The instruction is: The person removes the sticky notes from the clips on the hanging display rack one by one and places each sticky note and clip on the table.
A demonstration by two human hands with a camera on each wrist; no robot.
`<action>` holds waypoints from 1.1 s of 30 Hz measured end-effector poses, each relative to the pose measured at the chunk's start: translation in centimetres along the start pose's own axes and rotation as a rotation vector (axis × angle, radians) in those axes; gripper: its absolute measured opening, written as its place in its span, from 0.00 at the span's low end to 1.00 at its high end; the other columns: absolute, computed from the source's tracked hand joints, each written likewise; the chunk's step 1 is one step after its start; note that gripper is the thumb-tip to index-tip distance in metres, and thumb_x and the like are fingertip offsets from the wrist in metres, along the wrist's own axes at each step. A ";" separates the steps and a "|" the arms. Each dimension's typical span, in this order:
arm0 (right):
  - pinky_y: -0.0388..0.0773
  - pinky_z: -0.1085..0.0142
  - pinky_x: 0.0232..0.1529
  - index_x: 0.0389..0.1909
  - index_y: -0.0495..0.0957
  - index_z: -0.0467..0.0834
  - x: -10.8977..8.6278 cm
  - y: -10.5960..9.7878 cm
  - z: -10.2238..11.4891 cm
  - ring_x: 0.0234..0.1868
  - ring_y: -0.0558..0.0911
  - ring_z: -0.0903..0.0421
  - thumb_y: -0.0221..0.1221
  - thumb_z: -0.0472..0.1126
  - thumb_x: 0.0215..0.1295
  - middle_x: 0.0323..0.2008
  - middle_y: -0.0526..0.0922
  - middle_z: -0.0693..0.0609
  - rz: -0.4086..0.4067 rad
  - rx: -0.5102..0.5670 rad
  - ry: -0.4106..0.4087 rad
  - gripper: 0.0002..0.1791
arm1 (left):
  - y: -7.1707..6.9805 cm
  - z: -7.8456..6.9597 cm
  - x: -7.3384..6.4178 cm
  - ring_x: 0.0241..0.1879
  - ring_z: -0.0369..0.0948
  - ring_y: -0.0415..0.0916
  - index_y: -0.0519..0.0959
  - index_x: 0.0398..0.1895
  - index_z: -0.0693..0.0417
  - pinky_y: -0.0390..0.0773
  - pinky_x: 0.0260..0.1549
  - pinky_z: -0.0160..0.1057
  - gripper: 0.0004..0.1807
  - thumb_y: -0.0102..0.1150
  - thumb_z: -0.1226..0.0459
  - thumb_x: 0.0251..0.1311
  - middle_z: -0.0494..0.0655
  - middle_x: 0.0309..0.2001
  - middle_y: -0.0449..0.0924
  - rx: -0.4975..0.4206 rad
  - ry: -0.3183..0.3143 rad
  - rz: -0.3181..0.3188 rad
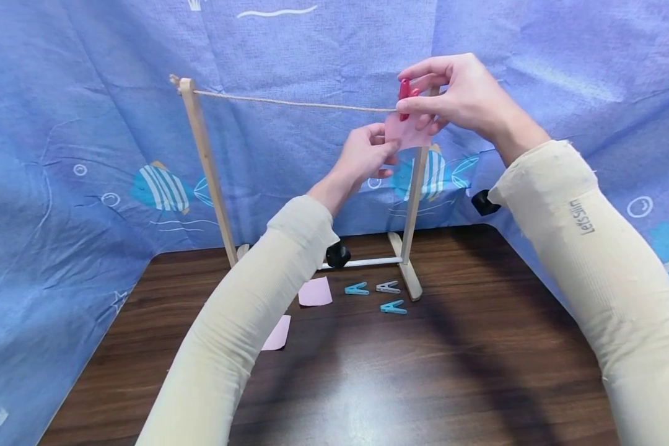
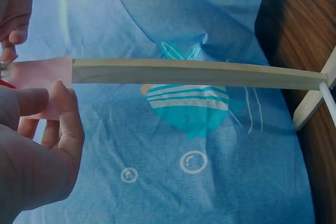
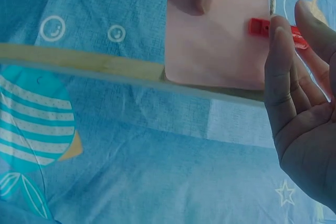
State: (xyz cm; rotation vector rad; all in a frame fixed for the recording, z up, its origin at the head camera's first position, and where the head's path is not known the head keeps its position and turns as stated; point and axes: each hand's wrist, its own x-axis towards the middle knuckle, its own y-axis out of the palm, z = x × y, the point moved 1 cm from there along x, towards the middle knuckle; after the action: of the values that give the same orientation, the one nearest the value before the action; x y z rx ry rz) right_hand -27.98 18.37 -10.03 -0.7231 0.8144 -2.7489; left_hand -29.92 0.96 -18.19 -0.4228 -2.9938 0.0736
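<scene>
A square of pink paper [image 3: 218, 40] is at the right end of the string [image 1: 290, 102]. My left hand [image 1: 366, 153] pinches its lower edge, with the thumb in front and fingers behind. A red clothespin [image 1: 404, 93] sits at the paper's top edge, by the string. Around it curl the thumb and fingers of my right hand [image 1: 463, 96], which holds the clothespin. The right wrist view shows the clothespin's end [image 3: 257, 27] over the paper; fingers hide its middle.
The string spans a wooden frame with a left post [image 1: 209, 161] and right post [image 1: 415, 198]. On the dark table [image 1: 424, 384] lie pink papers [image 1: 315, 292], blue clothespins [image 1: 393, 307] and a grey clothespin [image 1: 388, 287]. A blue fish-print cloth [image 1: 290, 56] hangs behind.
</scene>
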 end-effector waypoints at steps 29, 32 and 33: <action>0.85 0.65 0.28 0.50 0.81 0.42 -0.2 -1.8 -2.3 0.27 0.88 0.55 0.74 0.35 0.57 0.33 0.89 0.53 0.047 0.030 0.012 0.20 | -3.0 0.0 -0.2 0.44 0.49 0.86 0.81 0.55 0.58 0.86 0.42 0.41 0.13 0.61 0.70 0.69 0.53 0.49 0.84 -0.079 0.071 -0.037; 0.85 0.65 0.27 0.49 0.82 0.41 0.0 -1.8 -2.5 0.26 0.88 0.55 0.74 0.34 0.56 0.33 0.89 0.53 0.042 0.042 0.007 0.20 | -3.1 -0.1 -0.2 0.44 0.48 0.86 0.81 0.54 0.59 0.86 0.41 0.40 0.13 0.61 0.70 0.69 0.54 0.49 0.83 -0.075 0.071 -0.043; 0.85 0.65 0.27 0.49 0.82 0.41 0.0 -1.8 -2.6 0.26 0.88 0.54 0.74 0.34 0.56 0.33 0.89 0.53 0.040 0.049 0.007 0.20 | -3.1 -0.1 -0.2 0.44 0.48 0.86 0.81 0.54 0.59 0.86 0.41 0.40 0.13 0.61 0.70 0.69 0.54 0.49 0.83 -0.074 0.070 -0.044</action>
State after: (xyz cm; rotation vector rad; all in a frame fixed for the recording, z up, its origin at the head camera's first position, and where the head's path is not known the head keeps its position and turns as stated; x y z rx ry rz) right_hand -29.34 21.03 -10.94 -0.6808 0.7511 -2.7270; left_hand -30.60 -2.04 -17.93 -0.3583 -2.9423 -0.0546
